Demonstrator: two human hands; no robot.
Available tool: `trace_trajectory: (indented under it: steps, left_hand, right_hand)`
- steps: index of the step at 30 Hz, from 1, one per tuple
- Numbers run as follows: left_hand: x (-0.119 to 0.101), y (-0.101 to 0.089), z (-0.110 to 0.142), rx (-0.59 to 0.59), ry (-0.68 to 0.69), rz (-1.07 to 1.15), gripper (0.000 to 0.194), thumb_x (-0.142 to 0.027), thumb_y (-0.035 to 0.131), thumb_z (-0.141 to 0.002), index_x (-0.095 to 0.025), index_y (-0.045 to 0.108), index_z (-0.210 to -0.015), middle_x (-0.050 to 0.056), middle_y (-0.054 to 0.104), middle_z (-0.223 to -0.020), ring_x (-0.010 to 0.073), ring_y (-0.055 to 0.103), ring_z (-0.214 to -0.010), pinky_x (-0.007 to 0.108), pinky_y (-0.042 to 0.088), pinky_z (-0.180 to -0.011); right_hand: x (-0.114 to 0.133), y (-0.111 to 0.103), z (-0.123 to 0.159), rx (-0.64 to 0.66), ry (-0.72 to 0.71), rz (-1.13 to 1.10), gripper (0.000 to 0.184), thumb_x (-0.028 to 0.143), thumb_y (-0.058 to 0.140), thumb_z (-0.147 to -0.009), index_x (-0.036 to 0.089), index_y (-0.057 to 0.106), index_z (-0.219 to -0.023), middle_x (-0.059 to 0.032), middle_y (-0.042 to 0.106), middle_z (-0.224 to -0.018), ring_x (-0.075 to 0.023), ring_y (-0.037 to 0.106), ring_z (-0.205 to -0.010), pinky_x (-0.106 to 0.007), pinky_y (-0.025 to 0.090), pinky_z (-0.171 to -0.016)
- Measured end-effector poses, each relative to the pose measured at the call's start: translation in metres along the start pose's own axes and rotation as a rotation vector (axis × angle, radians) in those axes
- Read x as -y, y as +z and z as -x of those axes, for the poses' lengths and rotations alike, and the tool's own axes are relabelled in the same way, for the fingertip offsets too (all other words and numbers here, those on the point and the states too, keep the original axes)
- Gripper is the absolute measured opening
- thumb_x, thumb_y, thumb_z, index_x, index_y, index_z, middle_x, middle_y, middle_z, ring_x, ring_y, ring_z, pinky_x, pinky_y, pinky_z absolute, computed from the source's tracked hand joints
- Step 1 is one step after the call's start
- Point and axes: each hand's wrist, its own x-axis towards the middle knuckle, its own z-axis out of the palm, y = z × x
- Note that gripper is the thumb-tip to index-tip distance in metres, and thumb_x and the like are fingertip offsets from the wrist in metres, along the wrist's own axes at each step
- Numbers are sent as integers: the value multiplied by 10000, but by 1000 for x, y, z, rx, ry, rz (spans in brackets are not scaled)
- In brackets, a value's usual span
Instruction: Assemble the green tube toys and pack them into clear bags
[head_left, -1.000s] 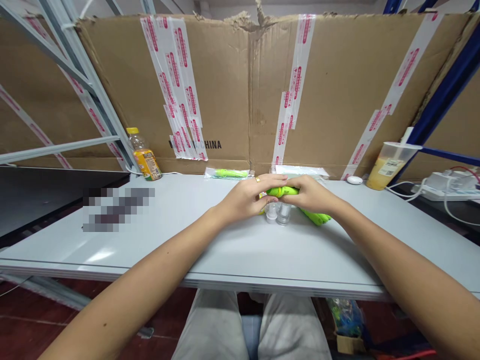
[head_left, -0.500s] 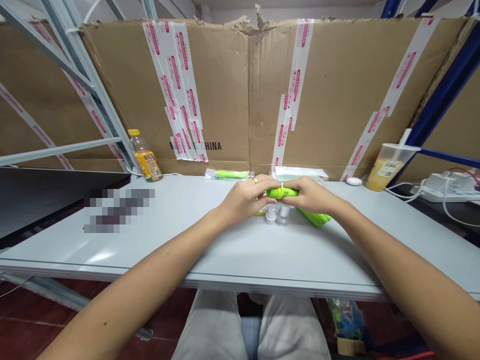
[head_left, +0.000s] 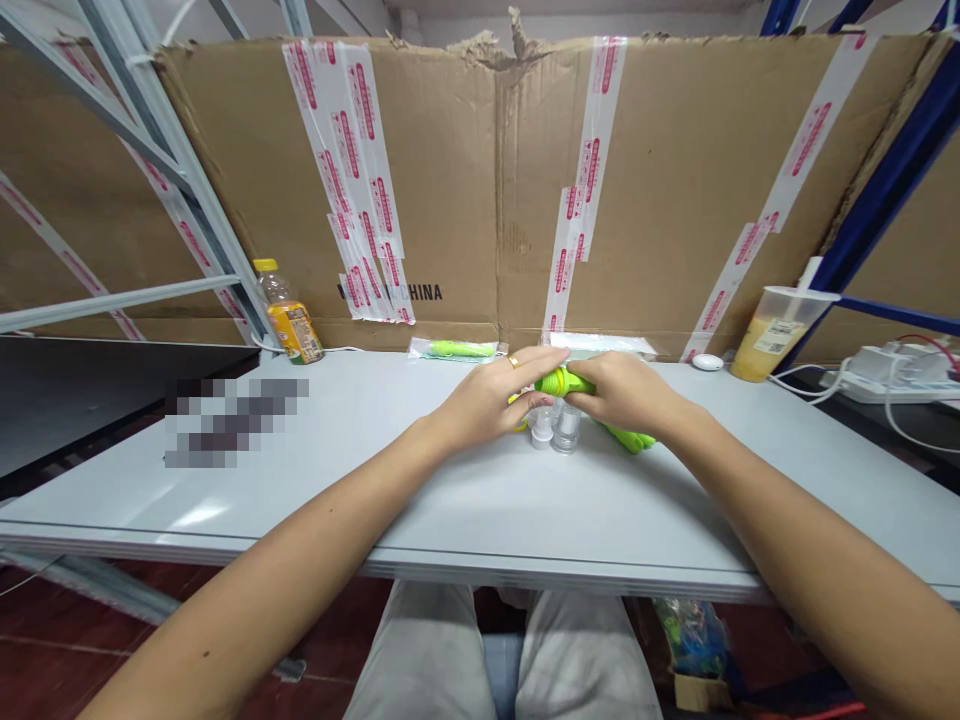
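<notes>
My left hand and my right hand meet over the middle of the grey table. Both are closed on a bright green plastic piece held between their fingertips. My left hand wears a gold ring. Just below the hands stand two small clear plastic bottles. More green plastic pieces lie under my right wrist.
A taped cardboard wall stands behind the table. Along it sit a yellow drink bottle, a bagged green item, a clear bag, a small white object, a cup with a straw and a power strip.
The green piece has shifted slightly and tilted between my fingertips; my left fingers have stretched out a little over it. The arms have hardly moved.
</notes>
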Motion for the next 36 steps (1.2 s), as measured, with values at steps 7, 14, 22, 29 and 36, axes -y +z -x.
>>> trace_trajectory:
  steps: [7,14,22,29,36]
  left_hand:
    - [3,3,0,-84,75,-58,385,-179,630,-918,-213,603,-1301,102,722,-1193,195,694,-1095,357,591,-914]
    - [2,2,0,-110,94,-51,289,-177,683,-877,-197,658,-1163,104,739,-1140,195,710,-1050,353,594,-909]
    - [-1,1,0,-101,23,-43,222,-199,724,-843,-174,632,-1043,83,725,-1054,154,687,-904,293,575,-796]
    - [-1,-1,-3,-71,40,-34,395,-187,645,-904,-236,572,-1289,81,663,-1104,162,646,-989,312,562,-829]
    - [0,1,-2,-136,79,-23,285,-159,652,-891,-212,653,-1171,95,677,-1107,165,672,-1018,333,596,-848]
  right_hand:
    - [3,0,0,24,20,39,224,313,514,-898,211,708,-939,-66,718,-822,-193,564,-705,-291,277,-615]
    - [1,1,0,30,15,82,198,308,518,-885,209,689,-879,-59,698,-782,-179,532,-668,-293,244,-602]
    - [3,-2,0,45,29,139,170,306,537,-870,198,643,-791,-61,683,-759,-176,530,-669,-293,228,-593]
    - [4,-5,1,15,35,178,184,313,539,-881,204,686,-904,-69,716,-821,-194,575,-709,-298,220,-580]
    - [6,-4,1,31,57,182,215,332,520,-889,199,688,-869,-70,708,-799,-196,579,-703,-301,214,-569]
